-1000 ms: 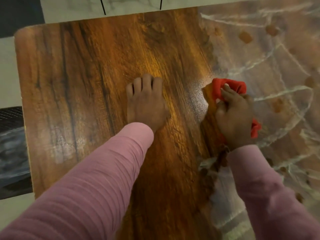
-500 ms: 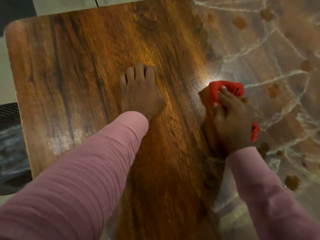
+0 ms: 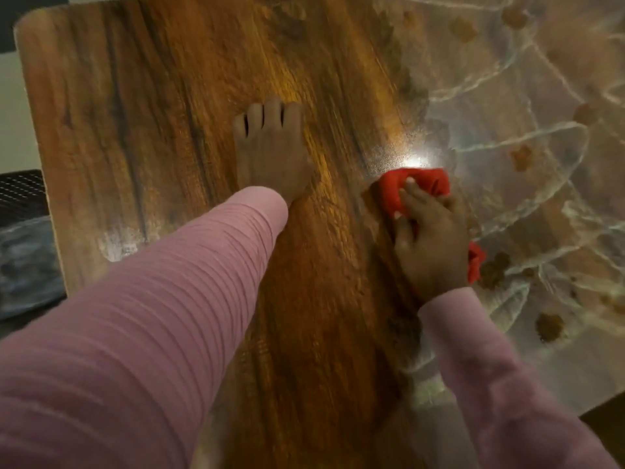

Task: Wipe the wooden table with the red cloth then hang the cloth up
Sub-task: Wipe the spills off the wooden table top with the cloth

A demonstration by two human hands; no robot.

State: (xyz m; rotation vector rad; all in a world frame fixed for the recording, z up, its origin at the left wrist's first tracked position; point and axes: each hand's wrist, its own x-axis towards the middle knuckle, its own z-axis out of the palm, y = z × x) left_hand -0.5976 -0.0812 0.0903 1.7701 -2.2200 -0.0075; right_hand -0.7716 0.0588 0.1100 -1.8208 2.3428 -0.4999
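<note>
The wooden table fills most of the head view, its brown grain shiny under a bright glare spot. My left hand rests flat on the tabletop near the middle, fingers straight and together. To its right my right hand presses on the bunched red cloth and grips it against the wood. Red folds stick out beyond the fingertips, and a small piece shows at the wrist side. Most of the cloth is hidden under the hand.
The right part of the tabletop reflects a pale veined pattern with brown blotches. The table's left edge borders a light floor, with a dark mesh object and a bluish-grey surface beside it. A dark gap shows at the lower right corner.
My right hand has slid the red cloth toward me along the table. My left hand stays flat in the same spot on the wood. The view has shifted slightly.
</note>
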